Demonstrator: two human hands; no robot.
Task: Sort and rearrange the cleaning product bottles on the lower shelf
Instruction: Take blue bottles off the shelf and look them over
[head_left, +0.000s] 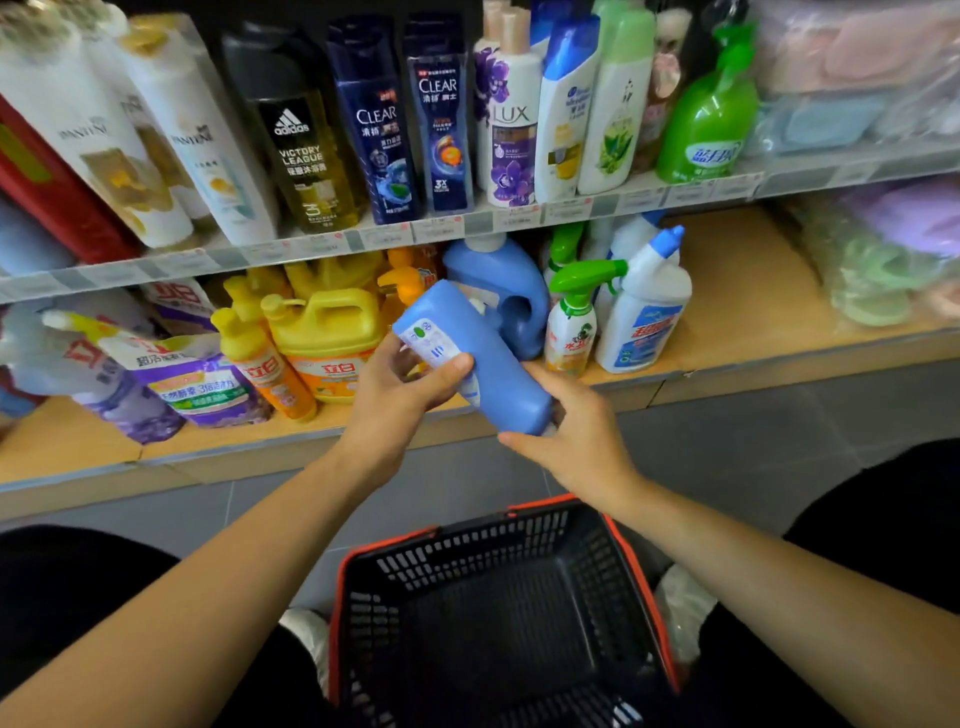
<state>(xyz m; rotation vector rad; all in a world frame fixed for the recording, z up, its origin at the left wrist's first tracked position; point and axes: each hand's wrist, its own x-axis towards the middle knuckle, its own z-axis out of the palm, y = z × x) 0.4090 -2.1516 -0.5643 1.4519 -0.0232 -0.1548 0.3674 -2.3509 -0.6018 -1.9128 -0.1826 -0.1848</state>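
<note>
A blue bottle (491, 364) with a white label hangs tilted in the air in front of the lower shelf (727, 332). My left hand (400, 387) grips its upper, labelled part with the thumb across the label. My right hand (576, 426) holds its lower end from the right, fingers round the base. Behind it on the shelf stands a larger blue jug (511, 280). To its right are a green-trigger spray bottle (571, 317) and a white bottle with a blue cap (647, 306). Left of it stand a yellow jug (327, 338) and a yellow-orange bottle (260, 358).
Purple refill pouches (182, 374) lie at the shelf's left. The upper shelf carries shampoo bottles (384, 124) and a green pump bottle (711, 114). A black basket with an orange rim (498, 613) sits on the grey floor below my arms. Bagged cloths (878, 260) fill the right end.
</note>
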